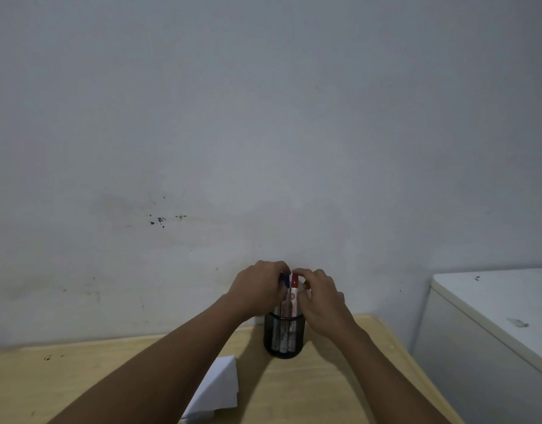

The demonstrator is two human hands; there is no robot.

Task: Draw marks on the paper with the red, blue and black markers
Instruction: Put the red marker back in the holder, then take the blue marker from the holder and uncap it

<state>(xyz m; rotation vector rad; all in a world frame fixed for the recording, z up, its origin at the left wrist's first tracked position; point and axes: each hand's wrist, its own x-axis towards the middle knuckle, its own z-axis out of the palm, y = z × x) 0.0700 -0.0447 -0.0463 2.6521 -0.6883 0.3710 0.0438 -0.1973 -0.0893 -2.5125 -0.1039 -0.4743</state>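
Observation:
A black mesh pen cup stands on the wooden table near the wall. Markers stand upright in it: a red-capped marker and a blue-capped marker show between my hands. My left hand curls around the blue marker's cap. My right hand pinches the red marker's cap from the right. A black marker is not visible. A stack of white paper lies on the table under my left forearm, partly hidden.
A bare grey wall rises right behind the cup. A white cabinet stands to the right of the table, slightly higher than the tabletop.

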